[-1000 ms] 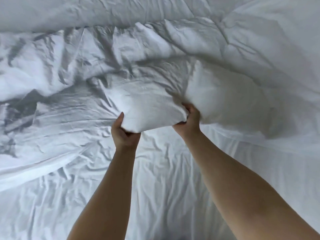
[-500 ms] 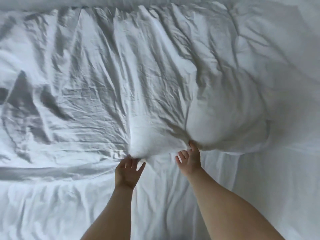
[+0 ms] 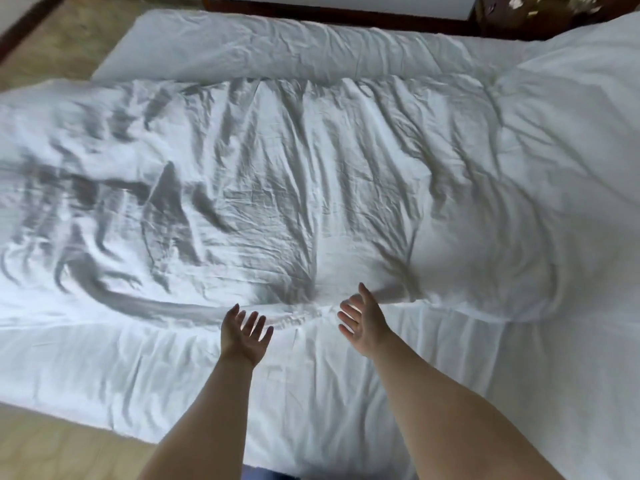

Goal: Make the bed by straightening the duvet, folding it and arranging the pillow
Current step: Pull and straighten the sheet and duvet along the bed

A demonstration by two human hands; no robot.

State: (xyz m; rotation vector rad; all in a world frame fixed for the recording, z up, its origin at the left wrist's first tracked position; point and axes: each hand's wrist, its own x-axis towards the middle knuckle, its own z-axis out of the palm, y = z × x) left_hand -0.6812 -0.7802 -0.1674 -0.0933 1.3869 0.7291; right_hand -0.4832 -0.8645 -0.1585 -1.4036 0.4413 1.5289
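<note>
Beige flooring [image 3: 52, 50] frames a white-sheeted bed [image 3: 311, 386]; its crumpled white duvet [image 3: 277, 188] lies just beyond 2 released, splayed hands, left hand [image 3: 244, 336] and right hand [image 3: 363, 322], holding nothing.

A tan floor [image 3: 52, 46] shows past the bed's far left corner and again along its near left edge. A dark wooden baseboard [image 3: 346, 10] runs along the far edge. Dark wooden furniture [image 3: 540, 19] with blurred speckled clutter stands at the far right corner.

White, wrinkled duvet [image 3: 277, 188] over white sheet [image 3: 173, 368]; tan floor [image 3: 62, 452].
</note>
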